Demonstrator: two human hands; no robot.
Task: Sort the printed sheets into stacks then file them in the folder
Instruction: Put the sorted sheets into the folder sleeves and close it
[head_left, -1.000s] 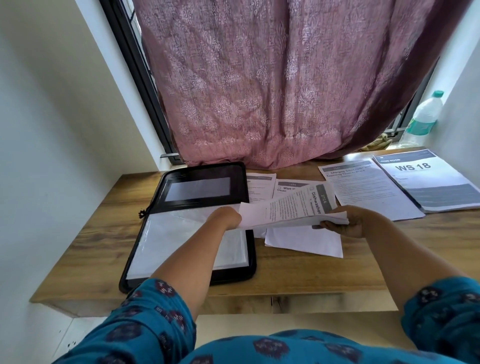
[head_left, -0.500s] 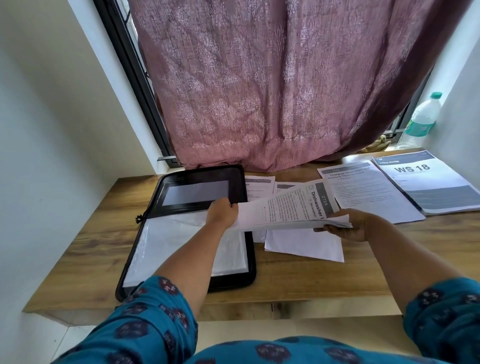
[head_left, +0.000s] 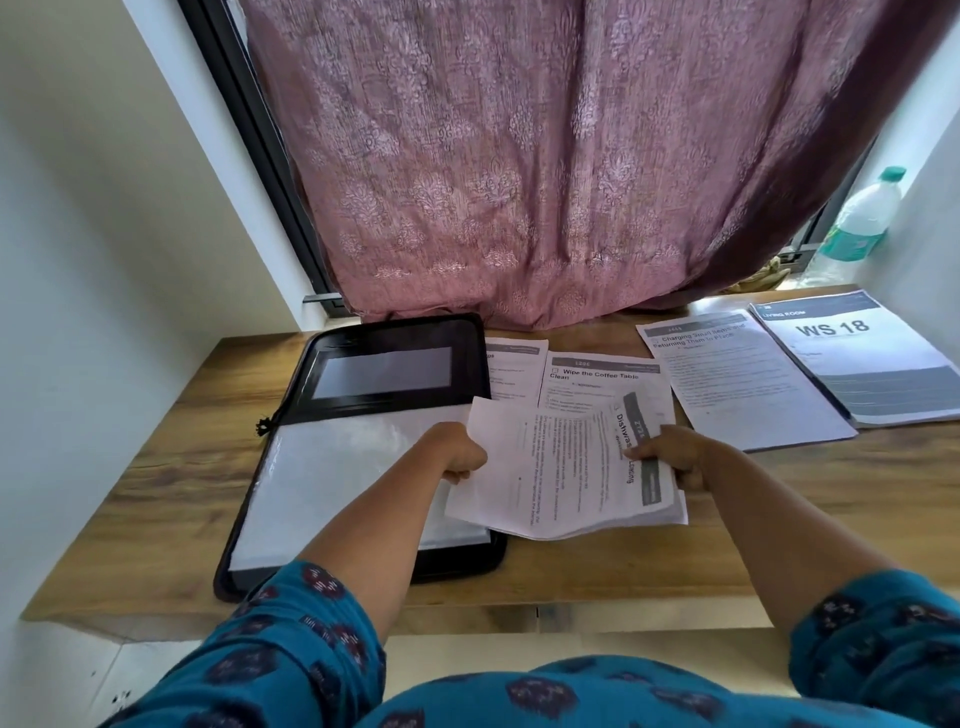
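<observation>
A person in teal patterned sleeves holds a sheaf of printed sheets (head_left: 566, 467) just above a wooden desk (head_left: 779, 519), the left hand (head_left: 460, 454) curled round its left edge and the right hand (head_left: 670, 454) pinching its right edge, thumb on top. The sheaf overlaps the right side of an open black zip folder (head_left: 363, 364), whose clear sleeve faces up. Beyond lie a "Wipe the Coffee Table Clean" sheet (head_left: 597, 376), a part-hidden sheet (head_left: 517, 364) beside it, a third headed, apparently, "Charging Small Items" (head_left: 737, 384), and a "WS 18" stack (head_left: 852, 358). A water bottle (head_left: 862, 223) stands by a mauve curtain (head_left: 545, 156).
</observation>
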